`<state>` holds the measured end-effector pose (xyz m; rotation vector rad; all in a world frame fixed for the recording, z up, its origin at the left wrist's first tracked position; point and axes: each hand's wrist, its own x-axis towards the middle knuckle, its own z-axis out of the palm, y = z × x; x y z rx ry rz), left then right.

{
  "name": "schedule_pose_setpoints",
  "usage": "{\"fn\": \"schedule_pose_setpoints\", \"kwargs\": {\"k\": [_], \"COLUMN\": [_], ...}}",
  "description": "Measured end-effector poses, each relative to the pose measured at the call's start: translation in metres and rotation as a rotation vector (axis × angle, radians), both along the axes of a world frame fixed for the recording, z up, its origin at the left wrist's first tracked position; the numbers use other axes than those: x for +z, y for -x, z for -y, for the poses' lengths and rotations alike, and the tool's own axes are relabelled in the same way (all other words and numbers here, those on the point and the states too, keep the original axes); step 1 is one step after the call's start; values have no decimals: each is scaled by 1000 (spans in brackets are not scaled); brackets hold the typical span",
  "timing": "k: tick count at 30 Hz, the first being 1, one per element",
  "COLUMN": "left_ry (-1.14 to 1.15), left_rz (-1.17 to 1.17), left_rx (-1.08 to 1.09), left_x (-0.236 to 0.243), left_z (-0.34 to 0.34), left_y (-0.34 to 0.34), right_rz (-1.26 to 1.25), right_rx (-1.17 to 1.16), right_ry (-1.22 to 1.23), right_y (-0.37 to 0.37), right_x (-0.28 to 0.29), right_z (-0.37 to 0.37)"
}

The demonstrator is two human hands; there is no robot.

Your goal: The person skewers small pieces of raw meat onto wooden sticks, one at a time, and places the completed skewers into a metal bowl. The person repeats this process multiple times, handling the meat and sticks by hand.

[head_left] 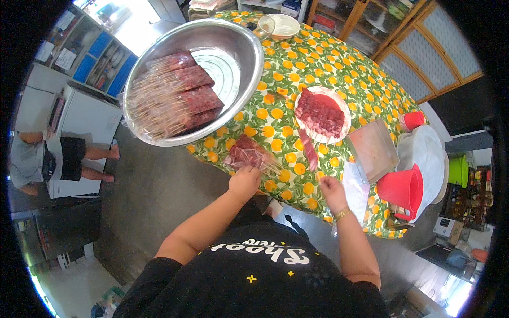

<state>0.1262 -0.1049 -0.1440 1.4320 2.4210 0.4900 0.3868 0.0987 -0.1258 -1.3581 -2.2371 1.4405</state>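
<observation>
My left hand (244, 177) is closed on the edge of a clear plastic bag of meat skewers (246, 151), which lies near the table's front edge. In my right hand (331, 191), a single raw meat skewer (308, 148) is pinched by its stick and points away from me, toward a white plate (344, 124). Raw meat skewers (318, 111) are piled on that plate. At the back left, a large steel basin (246, 58) holds several bagged bundles of meat skewers (196, 95), their sticks pointing left.
A patterned tablecloth (286, 69) covers the table. On its right are a square tray (371, 146), red bucket (397, 188), red cup (411, 119) and large pale round lid (429, 148). A bowl (283, 26) sits at the back. Another person (69, 159) stands by a white appliance at left.
</observation>
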Motion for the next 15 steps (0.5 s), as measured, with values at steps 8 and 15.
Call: {"fn": "schedule_pose_setpoints", "kwargs": {"k": [8, 15], "left_ry": [-37, 51], "left_rz": [-4, 36], "left_rx": [25, -12], "left_x": [2, 3], "left_z": [-1, 2], "left_y": [-1, -5], "right_rz": [106, 171], "right_rx": [358, 599], "right_ry": [-64, -224], "right_y": [-17, 74], "right_x": [-5, -11], "right_z": [55, 49]}}
